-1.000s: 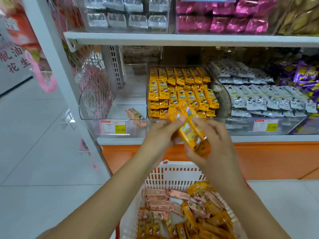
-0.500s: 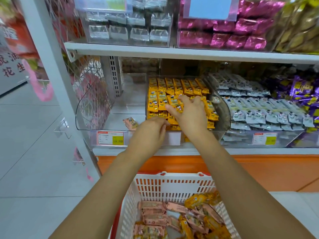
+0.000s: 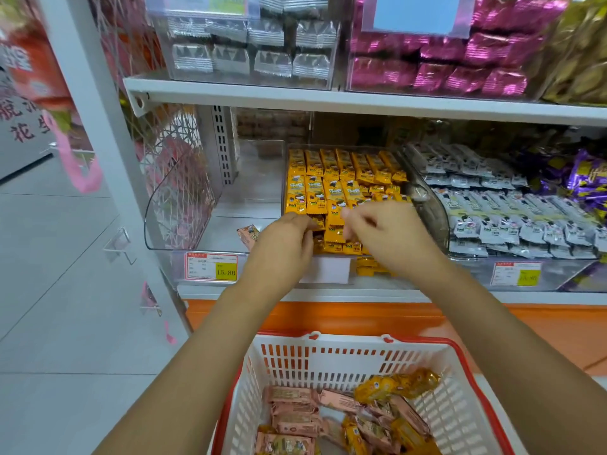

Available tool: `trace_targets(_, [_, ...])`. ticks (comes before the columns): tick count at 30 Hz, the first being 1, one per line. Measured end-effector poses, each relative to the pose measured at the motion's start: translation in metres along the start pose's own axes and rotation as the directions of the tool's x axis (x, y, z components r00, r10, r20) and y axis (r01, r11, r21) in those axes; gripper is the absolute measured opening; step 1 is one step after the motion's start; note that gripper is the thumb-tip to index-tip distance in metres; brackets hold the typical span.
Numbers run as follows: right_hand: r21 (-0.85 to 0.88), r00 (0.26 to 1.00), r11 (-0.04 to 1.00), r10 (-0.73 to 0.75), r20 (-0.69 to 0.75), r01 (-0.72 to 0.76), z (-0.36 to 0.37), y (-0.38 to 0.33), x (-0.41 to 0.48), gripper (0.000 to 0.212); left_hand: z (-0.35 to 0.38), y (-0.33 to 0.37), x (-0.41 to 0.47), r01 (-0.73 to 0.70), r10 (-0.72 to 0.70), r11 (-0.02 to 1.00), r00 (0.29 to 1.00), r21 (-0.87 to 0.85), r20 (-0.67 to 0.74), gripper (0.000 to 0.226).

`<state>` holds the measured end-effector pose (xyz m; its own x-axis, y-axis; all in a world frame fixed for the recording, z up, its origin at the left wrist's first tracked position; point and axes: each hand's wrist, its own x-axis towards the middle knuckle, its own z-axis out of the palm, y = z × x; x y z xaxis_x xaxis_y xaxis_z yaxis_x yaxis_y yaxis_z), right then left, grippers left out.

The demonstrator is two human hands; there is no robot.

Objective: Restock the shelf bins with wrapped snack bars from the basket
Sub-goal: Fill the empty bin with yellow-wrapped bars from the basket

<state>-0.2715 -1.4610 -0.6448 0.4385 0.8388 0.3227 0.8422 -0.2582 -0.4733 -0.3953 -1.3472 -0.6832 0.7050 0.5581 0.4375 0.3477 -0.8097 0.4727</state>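
Left hand (image 3: 282, 247) and right hand (image 3: 386, 233) curl over the yellow snack bars (image 3: 331, 185) in the middle bin (image 3: 430, 211), apparently squaring the front row (gripping one? I cannot tell); more wait in the basket (image 3: 348, 359).

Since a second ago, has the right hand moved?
Yes. The right hand went forward, from in front of the shelf edge to over the front of the yellow bars.
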Motion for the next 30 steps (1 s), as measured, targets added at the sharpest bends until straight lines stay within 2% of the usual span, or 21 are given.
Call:
trace_targets(2, [-0.063, 0.978, 0.997, -0.021, 0.21, 0.035, 0.007, 0.002, -0.008, 0.034, 0.002, 0.0, 0.0, -0.028, 0.025, 0.998, 0.998, 0.047, 0.065, 0.027])
trace_targets(3, [-0.098, 0.966, 0.994, -0.031, 0.258, 0.058, 0.011, 0.004, -0.008, 0.033, 0.004, 0.001, -0.001, -0.049, 0.04, 0.996, 0.992, 0.075, 0.116, 0.027])
trace_targets(6, [-0.064, 0.958, 0.997, -0.028, 0.284, 0.049, 0.014, 0.01, 0.0, 0.032, 0.009, 0.001, -0.004, -0.086, 0.056, 0.987, 0.975, 0.135, 0.213, 0.028])
trace_targets(11, [-0.03, 0.951, 0.996, -0.067, 0.301, 0.079, 0.017, 0.015, 0.013, 0.031, 0.009, 0.001, 0.0, -0.034, 0.007, 0.99, 0.981, 0.137, 0.194, 0.03])
trace_targets(19, [-0.089, 0.956, 0.991, -0.07, 0.284, 0.099, 0.021, 0.018, 0.021, 0.032, 0.012, -0.002, -0.002, -0.045, 0.04, 0.998, 0.995, 0.054, 0.097, 0.03])
trace_targets(23, [-0.123, 0.961, 0.984, -0.095, 0.26, 0.131, 0.021, 0.017, 0.013, 0.03, 0.011, -0.003, -0.015, -0.207, 0.206, 0.978, 0.974, -0.004, -0.099, 0.028])
trace_targets(25, [-0.112, 0.969, 0.977, -0.159, 0.191, 0.183, 0.017, 0.012, 0.003, 0.027, 0.007, -0.002, -0.024, -0.266, 0.264, 0.964, 0.956, 0.001, -0.131, 0.032])
trace_targets(27, [-0.033, 0.979, 0.981, -0.186, 0.09, 0.189, 0.013, 0.006, -0.017, 0.028, 0.006, -0.002, -0.037, -0.268, 0.268, 0.963, 0.961, 0.018, -0.066, 0.033])
trace_targets(29, [0.005, 0.985, 0.985, -0.173, 0.03, 0.173, 0.018, 0.008, -0.04, 0.036, 0.009, -0.003, -0.052, -0.248, 0.242, 0.967, 0.966, 0.062, 0.091, 0.034])
trace_targets(30, [0.012, 0.988, 0.989, -0.145, 0.045, 0.144, 0.024, 0.013, -0.052, 0.039, 0.013, -0.005, -0.06, -0.243, 0.221, 0.965, 0.956, 0.099, 0.191, 0.036])
